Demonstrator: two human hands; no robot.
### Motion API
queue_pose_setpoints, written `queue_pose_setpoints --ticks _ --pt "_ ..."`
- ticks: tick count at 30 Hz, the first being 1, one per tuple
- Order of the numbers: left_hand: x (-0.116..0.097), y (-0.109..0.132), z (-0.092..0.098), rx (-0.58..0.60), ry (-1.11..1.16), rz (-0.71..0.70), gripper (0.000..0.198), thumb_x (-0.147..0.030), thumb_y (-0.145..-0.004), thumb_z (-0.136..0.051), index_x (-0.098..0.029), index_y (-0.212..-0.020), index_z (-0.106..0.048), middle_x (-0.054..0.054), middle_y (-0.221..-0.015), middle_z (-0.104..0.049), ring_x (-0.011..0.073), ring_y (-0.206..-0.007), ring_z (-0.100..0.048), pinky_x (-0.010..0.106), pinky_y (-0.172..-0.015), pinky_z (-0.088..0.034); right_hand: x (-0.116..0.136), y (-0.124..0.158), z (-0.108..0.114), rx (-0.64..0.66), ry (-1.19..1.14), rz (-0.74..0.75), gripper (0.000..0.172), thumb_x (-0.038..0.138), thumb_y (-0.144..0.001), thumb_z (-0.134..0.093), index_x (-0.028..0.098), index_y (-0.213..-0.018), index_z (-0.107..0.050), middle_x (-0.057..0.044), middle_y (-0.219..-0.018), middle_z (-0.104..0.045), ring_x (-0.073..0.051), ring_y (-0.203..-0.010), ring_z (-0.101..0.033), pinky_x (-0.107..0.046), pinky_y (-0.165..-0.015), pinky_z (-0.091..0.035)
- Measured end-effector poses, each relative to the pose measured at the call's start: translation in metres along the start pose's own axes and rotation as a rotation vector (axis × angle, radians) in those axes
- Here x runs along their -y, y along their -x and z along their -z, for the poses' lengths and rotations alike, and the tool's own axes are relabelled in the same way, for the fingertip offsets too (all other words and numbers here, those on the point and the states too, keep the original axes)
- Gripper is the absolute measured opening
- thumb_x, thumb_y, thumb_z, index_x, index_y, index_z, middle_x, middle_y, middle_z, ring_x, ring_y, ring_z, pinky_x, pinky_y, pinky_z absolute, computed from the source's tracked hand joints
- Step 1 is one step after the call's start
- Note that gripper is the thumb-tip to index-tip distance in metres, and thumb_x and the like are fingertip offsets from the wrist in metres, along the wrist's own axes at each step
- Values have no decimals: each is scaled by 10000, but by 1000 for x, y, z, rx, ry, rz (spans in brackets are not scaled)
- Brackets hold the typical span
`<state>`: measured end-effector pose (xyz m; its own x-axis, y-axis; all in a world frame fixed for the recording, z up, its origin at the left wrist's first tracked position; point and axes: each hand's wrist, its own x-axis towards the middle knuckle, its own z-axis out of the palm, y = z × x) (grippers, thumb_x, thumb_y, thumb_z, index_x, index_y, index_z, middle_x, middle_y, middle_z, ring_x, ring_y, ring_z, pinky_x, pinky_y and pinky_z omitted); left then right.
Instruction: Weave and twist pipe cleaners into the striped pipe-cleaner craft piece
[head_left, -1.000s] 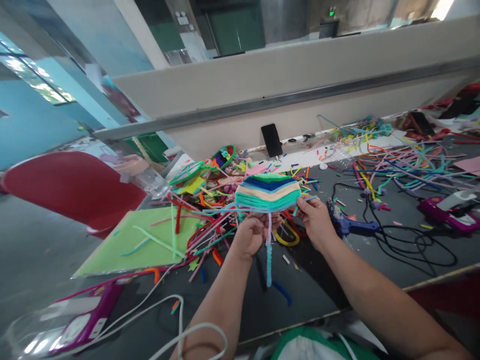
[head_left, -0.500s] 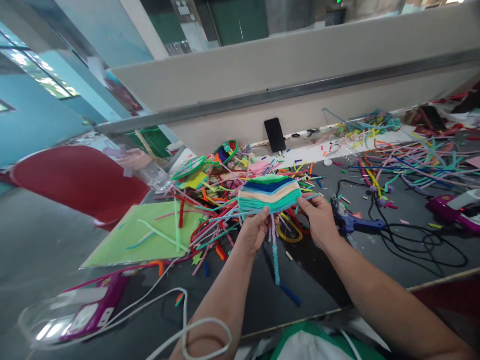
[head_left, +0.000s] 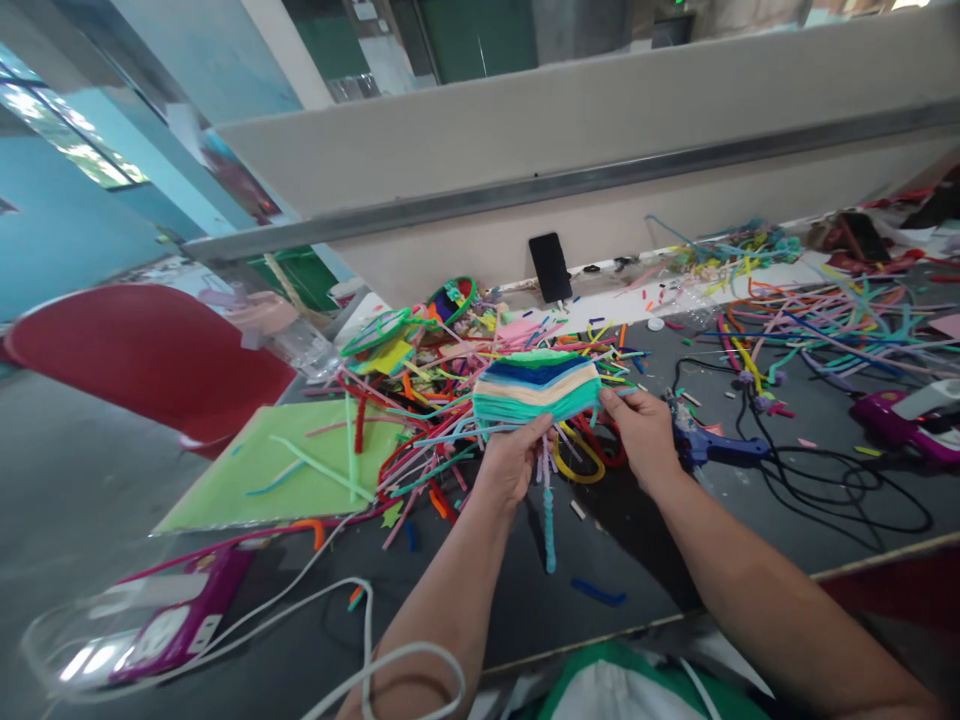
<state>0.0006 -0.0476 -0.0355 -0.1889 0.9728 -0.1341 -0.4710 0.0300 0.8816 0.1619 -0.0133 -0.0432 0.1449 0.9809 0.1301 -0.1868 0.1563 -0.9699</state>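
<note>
Above the middle of the desk I hold a striped panel of pipe cleaners [head_left: 536,392], with bent bands of green, navy, blue, cream and teal. My left hand [head_left: 517,460] is closed on its lower edge, thumb on the front face. At the right corner, my right hand [head_left: 637,430] pinches the panel where a light blue pipe cleaner end sticks out. Loose pipe cleaner ends stretch out from the left side. Below my left hand a twisted teal pipe cleaner [head_left: 550,535] hangs or lies; I cannot tell which. The fingers behind the panel are hidden.
A blue glue gun [head_left: 724,450] with a black cable lies right of my right hand. Piled pipe cleaners [head_left: 442,430] spread behind and left. A green sheet [head_left: 225,485], a purple device [head_left: 180,620] and a white cable [head_left: 367,620] are at left. A phone [head_left: 550,268] leans against the partition.
My left thumb has slid slightly right along the panel's lower edge. The short dark blue piece near the desk's front edge has shifted right and turned flatter. Both hands keep their hold.
</note>
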Motion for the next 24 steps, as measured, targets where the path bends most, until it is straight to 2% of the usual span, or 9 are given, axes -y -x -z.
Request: queue_pose_setpoints --ticks 6,11,16,21,24 --pt "0 -1 1 -3 -35 -7 272 -223 -573 -822 -119 -753 -648 9 -618 -618 110 -529 -570 209 -455 -462 0 -2 4 -24 193 88 292 457 -742 -654 180 -650 -676 10 -608 -616 -142 -601 -537 -262 -599 -421" --pt "0 -1 2 14 -67 -14 261 -234 -582 -818 -128 -753 -651 6 -625 -619 103 -519 -560 208 -462 -467 -12 -5 3 -5 18 4 290 471 -709 -684 197 -625 -637 24 -594 -619 -132 -560 -542 -266 -588 -454" --pt "-1 0 2 23 -78 -4 267 -245 -575 -820 -131 -734 -639 5 -613 -613 106 -517 -558 218 -475 -474 -7 -5 -2 18 -222 -132 287 425 -622 -757 190 -570 -600 25 -603 -621 -124 -534 -554 -287 -586 -491" --pt "-4 0 2 7 -70 15 275 -245 -565 -823 -124 -717 -628 0 -585 -603 100 -502 -549 209 -467 -456 -2 -4 -3 32 -231 -156 305 424 -613 -764 180 -556 -590 23 -590 -606 -116 -509 -548 -267 -545 -474" --pt "-5 0 3 22 -61 5 249 -238 -581 -813 -117 -692 -626 6 -574 -600 102 -505 -548 212 -476 -453 -3 -3 -1 51 -163 -110 273 433 -651 -735 183 -606 -634 10 -631 -630 -131 -543 -568 -278 -573 -484"
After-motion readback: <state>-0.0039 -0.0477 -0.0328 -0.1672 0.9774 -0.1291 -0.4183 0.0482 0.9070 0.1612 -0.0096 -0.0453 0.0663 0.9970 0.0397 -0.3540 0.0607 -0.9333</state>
